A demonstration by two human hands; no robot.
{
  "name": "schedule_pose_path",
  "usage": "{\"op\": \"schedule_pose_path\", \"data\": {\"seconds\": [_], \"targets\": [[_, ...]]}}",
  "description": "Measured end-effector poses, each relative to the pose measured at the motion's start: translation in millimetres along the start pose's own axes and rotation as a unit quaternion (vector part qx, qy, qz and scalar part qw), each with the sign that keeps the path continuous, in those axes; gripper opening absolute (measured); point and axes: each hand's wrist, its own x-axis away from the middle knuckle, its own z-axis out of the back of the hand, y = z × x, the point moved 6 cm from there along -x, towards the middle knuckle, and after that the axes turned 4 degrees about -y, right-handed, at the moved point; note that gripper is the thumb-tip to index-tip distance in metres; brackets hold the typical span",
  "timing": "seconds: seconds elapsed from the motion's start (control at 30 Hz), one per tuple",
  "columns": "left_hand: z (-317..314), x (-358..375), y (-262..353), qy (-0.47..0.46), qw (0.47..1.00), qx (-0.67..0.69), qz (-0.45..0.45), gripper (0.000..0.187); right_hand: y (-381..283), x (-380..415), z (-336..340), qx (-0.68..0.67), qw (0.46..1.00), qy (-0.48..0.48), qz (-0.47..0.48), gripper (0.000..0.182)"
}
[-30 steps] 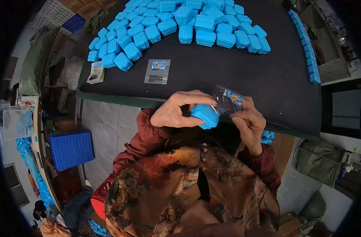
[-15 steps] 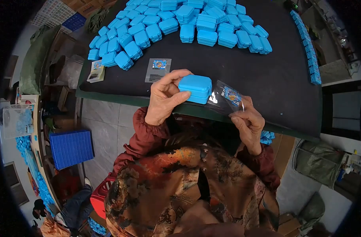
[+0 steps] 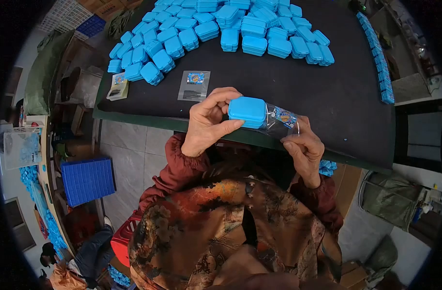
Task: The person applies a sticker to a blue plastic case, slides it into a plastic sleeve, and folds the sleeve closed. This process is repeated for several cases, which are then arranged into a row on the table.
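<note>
Between thumb and fingers, my left hand (image 3: 207,121) grips a small blue box (image 3: 247,110) above the table's near edge. The right end of the box sits in the mouth of a clear plastic bag (image 3: 284,117) with a colourful printed label. My right hand (image 3: 305,147) pinches the far end of that bag. On the black table (image 3: 327,106), behind my left hand, lies another clear bag (image 3: 194,86) with a printed label. A small stack of labelled bags (image 3: 118,88) is at the table's left edge.
Many blue boxes (image 3: 254,44) are piled across the back of the table. A row of wrapped boxes (image 3: 375,55) lines the right edge. A blue crate (image 3: 88,181) and a red stool (image 3: 121,241) are at the left. Another person (image 3: 85,256) is at the lower left.
My left hand has moved right with the blue box, whose end has entered the bag's mouth. My right hand has stayed nearly still.
</note>
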Motion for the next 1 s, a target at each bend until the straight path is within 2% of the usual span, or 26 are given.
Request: {"op": "schedule_pose_path", "data": {"seconds": [0.27,0.37,0.47,0.67,0.73,0.83,1.0], "targets": [[-6,-1,8,-0.033,0.999,-0.004,-0.042,0.045,0,3,2,0.030,1.000,0.006,-0.008,0.006],[-7,-1,8,-0.026,0.999,-0.013,-0.041,0.043,-1,5,3,0.037,0.999,0.019,0.003,0.006],[-10,-1,8,-0.033,0.999,-0.029,-0.025,0.042,0,7,3,0.014,0.999,0.027,-0.033,0.008],[-9,-1,2,-0.048,0.998,-0.037,-0.012,0.044,1,4,3,0.016,1.000,-0.007,-0.025,0.010],[-11,-2,3,-0.050,0.998,-0.022,-0.014,0.045,3,3,3,-0.032,0.998,-0.020,-0.053,0.010],[-14,-4,3,-0.056,0.998,-0.004,-0.010,0.046,4,0,6,-0.039,0.998,-0.030,-0.046,0.009],[-18,-4,3,-0.082,0.997,-0.002,-0.002,0.045,-2,-2,13,0.004,0.997,-0.018,-0.075,0.010]]}}
